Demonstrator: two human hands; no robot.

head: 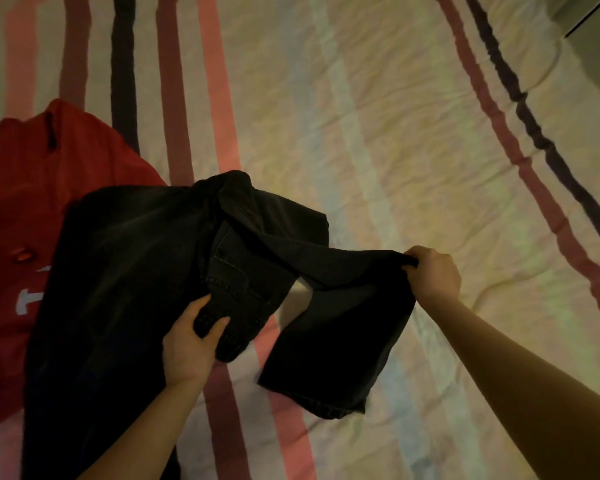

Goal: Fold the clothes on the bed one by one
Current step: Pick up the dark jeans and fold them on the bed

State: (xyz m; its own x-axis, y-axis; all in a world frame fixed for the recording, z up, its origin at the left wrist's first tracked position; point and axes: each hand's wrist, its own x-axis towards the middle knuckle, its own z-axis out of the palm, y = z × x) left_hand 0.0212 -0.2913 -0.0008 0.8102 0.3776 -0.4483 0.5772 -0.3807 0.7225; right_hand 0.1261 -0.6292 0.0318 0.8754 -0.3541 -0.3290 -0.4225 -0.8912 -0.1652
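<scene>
Striped bedding in cream, pink, maroon and dark purple covers the bed (378, 116), which fills the view in dim, warm light. Black jeans (125, 271) are held up over the lower left of the bed, one leg hanging toward the near edge of the frame and the other stretched to the right, its hem drooping just above the sheet. A red garment (21, 202) with white lettering lies flat at the left edge, partly hidden beneath the jeans. The person's right hand (433, 273), arm extended, has its fingers curled tight round a bunched edge of the stretched leg, pulling the cloth taut. The left hand (187, 344) grips the jeans near the waist, thumb on top and fingers tucked under the thick folded denim beside a stitched pocket. A sliver of dark furniture or wall shows at the upper right corner, too dim to identify.
</scene>
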